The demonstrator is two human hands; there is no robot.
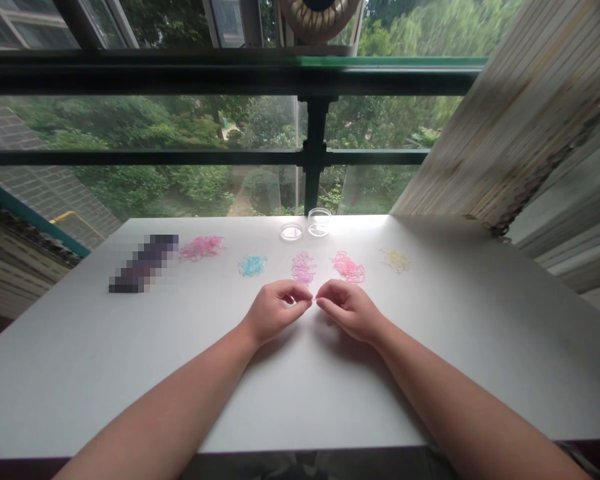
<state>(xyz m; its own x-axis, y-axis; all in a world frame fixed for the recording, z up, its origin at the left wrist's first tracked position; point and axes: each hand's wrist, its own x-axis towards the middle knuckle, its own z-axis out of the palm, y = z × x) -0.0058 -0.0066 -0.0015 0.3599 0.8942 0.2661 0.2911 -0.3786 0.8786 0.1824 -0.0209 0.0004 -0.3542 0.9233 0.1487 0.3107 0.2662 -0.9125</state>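
Observation:
My left hand (pixel 276 311) and my right hand (pixel 354 309) meet above the white table (pixel 300 393), thumb and fingers of each pinched closed. Their fingertips almost touch; anything between them is too small to make out. Just beyond lie loose piles of thin, see-through coloured loops that look like small elastic bands. The purple pile (pixel 303 268) is closest to my left fingertips, and the coral-pink pile (pixel 349 267) sits behind my right hand. Farther left are a blue pile (pixel 253 265) and a pink pile (pixel 202 247). A pale yellow pile (pixel 395 260) lies to the right.
Near the table's far edge stands a clear round container (pixel 319 224), with a clear shallow round lid or dish (pixel 291 232) beside it. A blurred-out dark object (pixel 144 264) lies at the left. Behind the table are a green-framed window (pixel 316 127) and a curtain (pixel 460 133).

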